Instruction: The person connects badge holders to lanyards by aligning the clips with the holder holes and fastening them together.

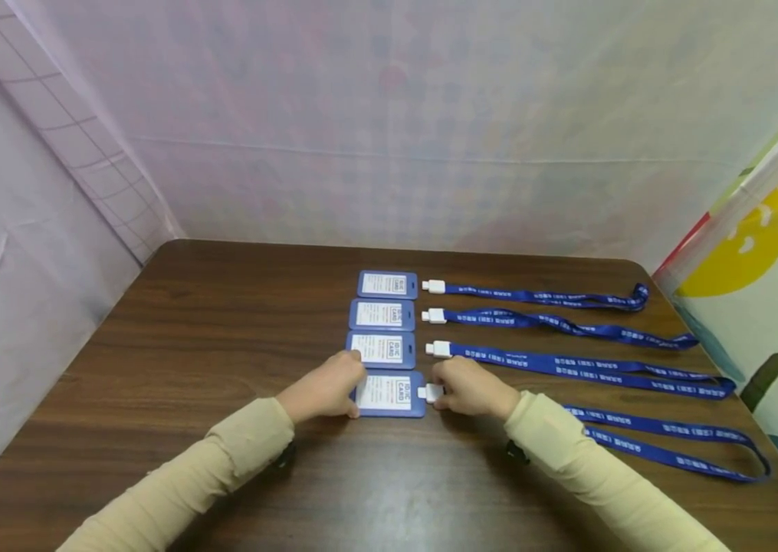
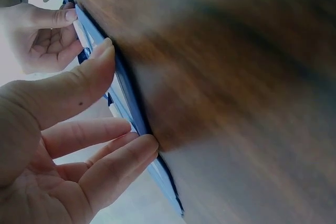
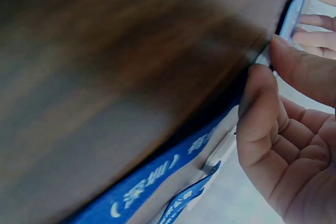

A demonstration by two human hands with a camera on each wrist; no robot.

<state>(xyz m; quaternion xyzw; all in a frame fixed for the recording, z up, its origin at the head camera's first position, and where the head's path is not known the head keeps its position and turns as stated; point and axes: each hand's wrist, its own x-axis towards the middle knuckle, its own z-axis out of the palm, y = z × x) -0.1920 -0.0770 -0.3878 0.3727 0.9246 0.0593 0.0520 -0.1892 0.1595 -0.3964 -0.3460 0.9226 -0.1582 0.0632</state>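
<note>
Head view, front card holder: we see the nearest blue ID card holder (image 1: 389,395) lying flat on the brown wood-grain table (image 1: 223,322), and we place everything else by it.
Left hand: we have the left hand (image 1: 326,389) at its left end, gripping it between thumb and fingers across its two long edges.
Right hand: just right of it, our right hand (image 1: 473,387) pinches a white plastic clip (image 1: 434,392), whose tip is at the holder's right edge; whether they are joined, we cannot tell.
Front lanyard: the blue printed lanyard (image 1: 692,438) forms a wide loop well to its right, partly hidden by our cream right sleeve (image 1: 571,445).
Other card holders: beyond it we count a second holder (image 1: 380,349), a third holder (image 1: 382,315) and a fourth holder (image 1: 387,284) in a column.
Other lanyards: beyond it and to the right lie a second lanyard (image 1: 561,366), a third lanyard (image 1: 575,328) and a fourth lanyard (image 1: 526,295), their white clips apart from the holders.
Left wrist view, grip: we see the front holder nearly edge-on, thumb and fingertips spread along it, the right hand at its far end.
Right wrist view, pinch: our thumb and forefinger meet on a small pale piece beside the holder; the other fingers are curled.
</note>
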